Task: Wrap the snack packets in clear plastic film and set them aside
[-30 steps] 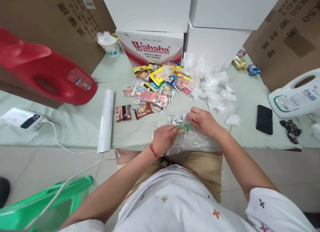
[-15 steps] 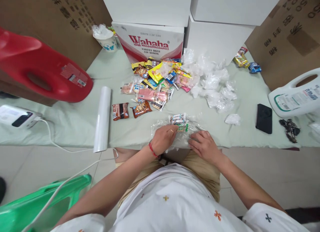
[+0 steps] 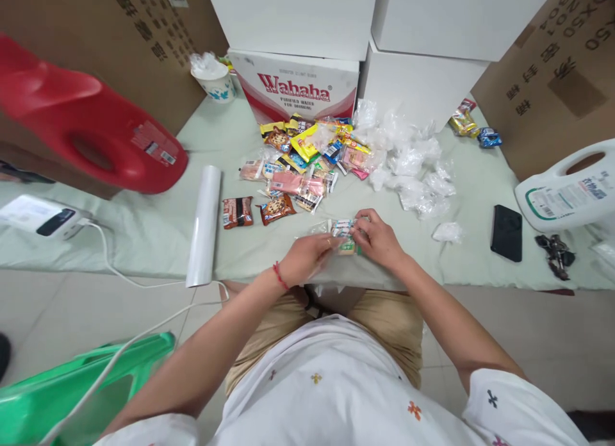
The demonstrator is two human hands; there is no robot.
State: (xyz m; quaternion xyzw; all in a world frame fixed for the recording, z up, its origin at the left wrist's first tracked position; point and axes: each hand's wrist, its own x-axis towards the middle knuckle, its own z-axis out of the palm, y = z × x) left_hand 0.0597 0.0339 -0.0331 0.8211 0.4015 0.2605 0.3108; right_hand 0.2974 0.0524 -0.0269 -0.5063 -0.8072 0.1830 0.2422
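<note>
Near the table's front edge lie small wrapped snacks, a white-and-blue snack packet point(image 3: 342, 227) and a green-marked snack packet point(image 3: 346, 247) beside it. Clear plastic film point(image 3: 318, 227) is under and around them. My left hand point(image 3: 307, 259) is at their left, slightly smeared, its thumb and fingers closed on the film. From the right, my right hand point(image 3: 378, 239) has bent fingers pinching the film at the packets' right edge. Fingers partly cover both packets.
Behind are a heap of snack packets point(image 3: 288, 182) and crumpled plastic wads point(image 3: 408, 157). A film roll point(image 3: 204, 228) and two brown snack packets point(image 3: 237, 213) lie left. A phone point(image 3: 507, 233), keys point(image 3: 556, 254) and a white jug point(image 3: 571, 189) are right; a red jug point(image 3: 96, 125) stands left.
My right hand has moved up and left to the packets, folding the film in with it. My left hand has drawn slightly left and down, off the packets' top. The view has shifted a little.
</note>
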